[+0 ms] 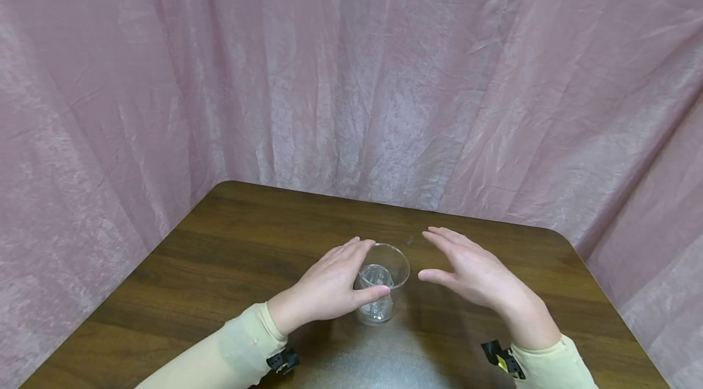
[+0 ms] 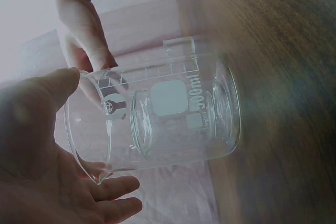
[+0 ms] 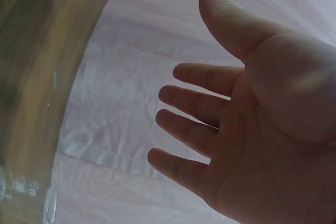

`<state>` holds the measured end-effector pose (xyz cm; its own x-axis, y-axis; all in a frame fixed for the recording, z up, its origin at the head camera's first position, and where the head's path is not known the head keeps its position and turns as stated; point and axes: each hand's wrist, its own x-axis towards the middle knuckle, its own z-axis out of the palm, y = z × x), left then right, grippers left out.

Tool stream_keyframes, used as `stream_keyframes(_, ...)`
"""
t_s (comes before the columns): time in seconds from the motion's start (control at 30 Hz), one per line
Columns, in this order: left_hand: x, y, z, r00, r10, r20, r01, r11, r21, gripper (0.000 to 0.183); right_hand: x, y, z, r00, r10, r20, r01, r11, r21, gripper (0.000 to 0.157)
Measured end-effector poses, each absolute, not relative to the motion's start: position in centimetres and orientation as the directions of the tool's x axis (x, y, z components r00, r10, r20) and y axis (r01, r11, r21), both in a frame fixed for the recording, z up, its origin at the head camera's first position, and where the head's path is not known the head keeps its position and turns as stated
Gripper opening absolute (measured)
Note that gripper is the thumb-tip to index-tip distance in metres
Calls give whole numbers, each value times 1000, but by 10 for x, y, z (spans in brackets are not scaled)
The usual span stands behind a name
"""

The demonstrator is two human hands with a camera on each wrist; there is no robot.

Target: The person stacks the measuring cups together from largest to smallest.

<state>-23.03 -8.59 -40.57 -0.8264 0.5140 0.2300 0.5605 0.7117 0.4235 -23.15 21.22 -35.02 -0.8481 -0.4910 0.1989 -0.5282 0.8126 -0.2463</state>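
A clear glass beaker (image 1: 394, 267) stands upright on the brown table, with white graduations and "500ml" printed on its side in the left wrist view. Inside it sits a smaller clear glass vessel (image 2: 140, 129). My left hand (image 1: 337, 282) is at the left of the beaker's rim, thumb on the near side and fingers on the far side, all fairly straight. In the left wrist view its thumb tip overlaps the rim near the top. To the right of the beaker, my right hand (image 1: 478, 270) hovers with thumb and fingers extended, apart from the glass and holding nothing.
The wooden table (image 1: 219, 254) has rounded far corners, and pink curtains (image 1: 357, 71) hang behind and beside it. Partly cut off at the lower left of the right wrist view is clear glass (image 3: 50, 205). Each sleeve cuff carries a small black device (image 1: 282, 361).
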Motion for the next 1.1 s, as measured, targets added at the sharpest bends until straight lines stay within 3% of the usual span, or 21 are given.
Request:
stream_keyframes(0.6,-231,-86,-405,-826,516,225,560,711,425,94,-234,232,-355,-863,-458,214,-499,839,-217,80)
stream_keyframes(1.1,-229,-86,-403,-831,515,208,551,715,431,94,-240,250,-353,-892,-425,151,-450,862,-233,81)
